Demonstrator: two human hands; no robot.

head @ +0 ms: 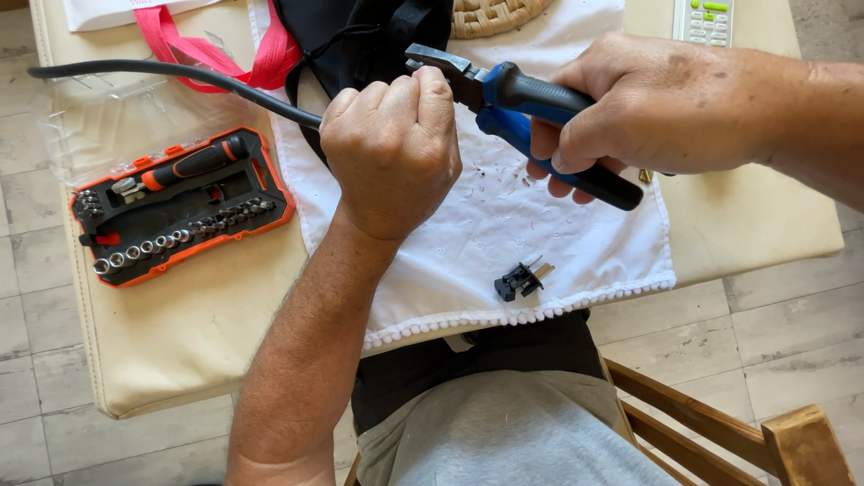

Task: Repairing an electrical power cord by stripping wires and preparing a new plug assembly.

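My left hand is clenched in a fist around a thick black cable that curves away to the upper left. My right hand grips blue-and-black pliers by the handles. The pliers' metal jaws sit right at the cable end above my left fist. A small black plug part with metal pins lies on the white cloth below my hands.
An orange-and-black bit and screwdriver set lies open at left on the beige table. A red strap, black fabric, a woven mat and a remote control sit at the far side. A wooden chair arm is at lower right.
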